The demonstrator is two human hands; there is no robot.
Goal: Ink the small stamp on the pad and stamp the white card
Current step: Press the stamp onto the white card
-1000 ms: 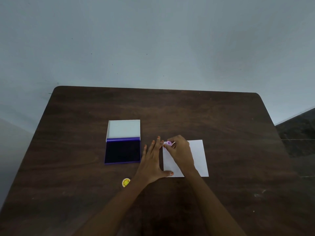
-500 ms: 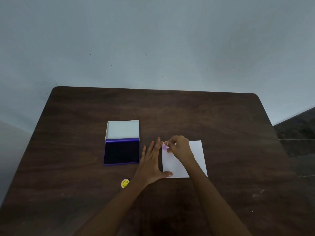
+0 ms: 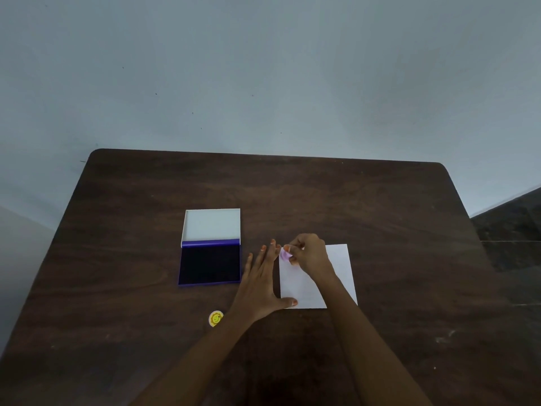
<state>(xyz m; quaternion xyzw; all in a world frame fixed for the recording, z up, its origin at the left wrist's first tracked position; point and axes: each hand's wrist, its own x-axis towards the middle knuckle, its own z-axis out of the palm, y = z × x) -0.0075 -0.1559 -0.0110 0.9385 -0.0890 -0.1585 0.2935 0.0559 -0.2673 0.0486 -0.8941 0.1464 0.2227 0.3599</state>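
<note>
1. Right now your right hand (image 3: pixel 310 254) pinches the stamp (image 3: pixel 285 254) between thumb and fingertips, just right of centre in the frame.
2. You hold that stamp at the card's (image 3: pixel 341 271) upper left corner; whether its face touches the paper, you cannot tell from this view.
3. Your left hand (image 3: pixel 262 284) lies flat with fingers spread, along the card's left edge, thumb on its lower left corner, gripping nothing.
4. The pad (image 3: pixel 209 265) sits open left of centre, lid folded back, well clear of both hands.
5. Judging by this, inking looks done and the pressing is the step in hand.
6. No print shows on the bare part of the card, so the mark is not yet confirmed.
7. A yellow disc (image 3: pixel 216 318) lies on the table (image 3: pixel 409 215) below the pad, untouched.
</note>
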